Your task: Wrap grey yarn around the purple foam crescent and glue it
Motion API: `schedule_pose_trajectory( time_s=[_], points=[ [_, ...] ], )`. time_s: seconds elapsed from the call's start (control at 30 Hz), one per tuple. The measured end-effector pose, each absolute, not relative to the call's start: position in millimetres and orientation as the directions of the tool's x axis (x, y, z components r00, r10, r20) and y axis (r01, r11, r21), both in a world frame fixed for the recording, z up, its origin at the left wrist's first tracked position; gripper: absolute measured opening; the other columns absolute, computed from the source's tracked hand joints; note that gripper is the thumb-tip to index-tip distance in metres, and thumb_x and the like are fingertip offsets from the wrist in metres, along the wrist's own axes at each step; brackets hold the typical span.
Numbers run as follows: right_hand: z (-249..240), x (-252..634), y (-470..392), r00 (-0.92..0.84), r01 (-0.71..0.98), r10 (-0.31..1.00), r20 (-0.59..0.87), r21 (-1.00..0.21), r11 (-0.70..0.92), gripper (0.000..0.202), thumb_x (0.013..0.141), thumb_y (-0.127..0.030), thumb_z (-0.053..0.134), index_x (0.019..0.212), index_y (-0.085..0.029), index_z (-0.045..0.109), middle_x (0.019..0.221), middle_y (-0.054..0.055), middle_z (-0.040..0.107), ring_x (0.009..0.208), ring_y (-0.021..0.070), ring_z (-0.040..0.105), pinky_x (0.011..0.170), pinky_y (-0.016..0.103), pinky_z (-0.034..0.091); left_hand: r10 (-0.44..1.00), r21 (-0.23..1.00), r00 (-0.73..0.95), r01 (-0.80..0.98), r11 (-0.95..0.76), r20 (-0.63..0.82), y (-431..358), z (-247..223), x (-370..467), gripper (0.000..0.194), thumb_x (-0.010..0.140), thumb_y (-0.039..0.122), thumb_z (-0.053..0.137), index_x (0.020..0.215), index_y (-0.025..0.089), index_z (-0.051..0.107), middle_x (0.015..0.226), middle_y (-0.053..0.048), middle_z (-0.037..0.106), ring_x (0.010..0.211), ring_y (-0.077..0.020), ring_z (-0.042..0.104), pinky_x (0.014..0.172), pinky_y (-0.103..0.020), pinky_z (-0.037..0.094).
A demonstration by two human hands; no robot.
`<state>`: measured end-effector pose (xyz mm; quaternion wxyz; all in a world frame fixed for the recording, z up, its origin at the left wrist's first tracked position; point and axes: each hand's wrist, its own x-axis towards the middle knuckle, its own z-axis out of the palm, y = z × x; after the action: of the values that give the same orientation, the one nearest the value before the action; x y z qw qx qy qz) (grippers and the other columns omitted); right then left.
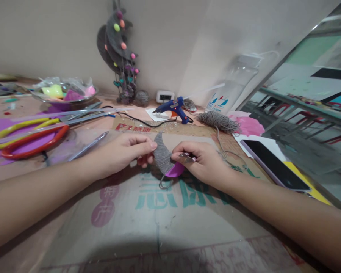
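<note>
Centre of frame: left fingers (143, 147) and right fingers (186, 147) pinch opposite sides of a grey-yarn-wrapped purple crescent (163, 156) — seemingly to steady it.

The crescent (162, 154) is showing ribbed, matt grey yarn beside smooth purple sheeting (175, 170); the phone (275, 163) is presenting a glossy black face, the glue gun (176, 108) smooth blue plastic, the cardboard (159, 235) matt brown paper.

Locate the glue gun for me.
In the head view, the blue glue gun stands beyond the hands, slightly right of centre, between the small white clock and the hank of grey yarn.
</note>
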<state>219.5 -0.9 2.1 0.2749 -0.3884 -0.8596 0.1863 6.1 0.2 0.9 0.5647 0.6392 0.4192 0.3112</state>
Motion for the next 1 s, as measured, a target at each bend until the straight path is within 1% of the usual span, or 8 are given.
schedule_pose_trajectory(
  time_s=[0.1,0.17,0.23,0.3,0.37,0.53,0.73,1.0],
  points=[
    [-0.3,220.7,-0.5,-0.587,0.566,0.741,0.325,-0.49,0.663,0.015,0.085,-0.023,0.055,0.074,-0.016,0.062,0.065,-0.001,0.062,0.059,0.0087,0.054,0.058,0.02,0.038,0.884,0.972,0.458,0.236,-0.017,-0.095,-0.5,1.4,6.4,0.026,0.081,0.032,0.051,0.06,0.017,0.052,0.054,0.003,0.054,0.049,-0.0081,0.048,0.047,-0.02,0.036],
    [-0.3,222.8,-1.8,-0.585,0.582,0.733,0.346,-0.45,0.677,0.013,0.085,-0.029,0.056,0.081,-0.017,0.059,0.068,-0.001,0.061,0.059,0.0094,0.053,0.058,0.021,0.038,0.89,0.96,0.449,0.274,-0.053,-0.079,-1.1,1.6,6.8,0.027,0.08,0.032,0.049,0.058,0.017,0.049,0.052,0.004,0.051,0.048,-0.0084,0.047,0.047,-0.02,0.035],
    [1.6,225.6,-4.5,-0.569,0.592,0.707,0.421,-0.386,0.707,0.026,0.084,-0.04,0.057,0.095,-0.017,0.055,0.075,0.001,0.061,0.062,0.0115,0.053,0.058,0.023,0.038,0.896,0.943,0.442,0.313,-0.109,-0.043,-1.4,1.6,7.0,0.028,0.081,0.031,0.048,0.057,0.017,0.047,0.052,0.004,0.049,0.049,-0.0085,0.046,0.049,-0.02,0.036],
    [4.5,228.0,-8.1,-0.57,0.581,0.642,0.512,-0.302,0.756,0.035,0.087,-0.045,0.05,0.106,-0.016,0.05,0.083,0.004,0.06,0.067,0.0137,0.053,0.06,0.025,0.04,0.895,0.926,0.446,0.344,-0.154,-0.017,-1.6,1.4,6.8,0.029,0.082,0.031,0.047,0.057,0.017,0.047,0.053,0.004,0.049,0.05,-0.0086,0.046,0.05,-0.02,0.037],
    [6.8,228.9,-11.2,-0.609,0.567,0.571,0.551,-0.201,0.799,0.031,0.091,-0.041,0.043,0.109,-0.016,0.049,0.086,0.006,0.06,0.07,0.0147,0.054,0.062,0.027,0.04,0.892,0.914,0.451,0.368,-0.17,-0.016,-1.6,1.5,6.5,0.029,0.083,0.032,0.046,0.058,0.018,0.047,0.053,0.004,0.049,0.051,-0.0089,0.047,0.051,-0.02,0.037],
    [6.9,225.2,-13.2,-0.708,0.576,0.497,0.502,0.004,0.817,0.023,0.093,-0.03,0.043,0.101,-0.014,0.057,0.08,0.006,0.063,0.07,0.0158,0.055,0.063,0.027,0.04,0.896,0.901,0.443,0.395,-0.181,-0.014,-2.2,3.0,6.9,0.029,0.082,0.031,0.046,0.057,0.018,0.047,0.053,0.005,0.05,0.051,-0.009,0.046,0.051,-0.02,0.037],
    [8.6,223.4,-12.7,-0.762,0.554,0.466,0.45,0.082,0.828,0.024,0.094,-0.026,0.04,0.097,-0.013,0.06,0.072,0.004,0.06,0.065,0.0144,0.052,0.059,0.026,0.036,0.897,0.909,0.442,0.379,-0.174,-0.013,-1.9,2.5,7.3,0.029,0.082,0.031,0.047,0.056,0.018,0.046,0.052,0.005,0.049,0.051,-0.0092,0.047,0.051,-0.021,0.037],
    [6.9,222.3,-11.9,-0.774,0.566,0.479,0.414,0.113,0.817,0.026,0.095,-0.027,0.038,0.093,-0.013,0.06,0.072,0.003,0.06,0.064,0.0137,0.05,0.058,0.025,0.034,0.889,0.908,0.456,0.387,-0.158,-0.04,-0.6,-1.6,4.4,0.03,0.085,0.035,0.046,0.06,0.018,0.047,0.054,0.005,0.051,0.052,-0.0098,0.047,0.051,-0.022,0.035]
  ],
)
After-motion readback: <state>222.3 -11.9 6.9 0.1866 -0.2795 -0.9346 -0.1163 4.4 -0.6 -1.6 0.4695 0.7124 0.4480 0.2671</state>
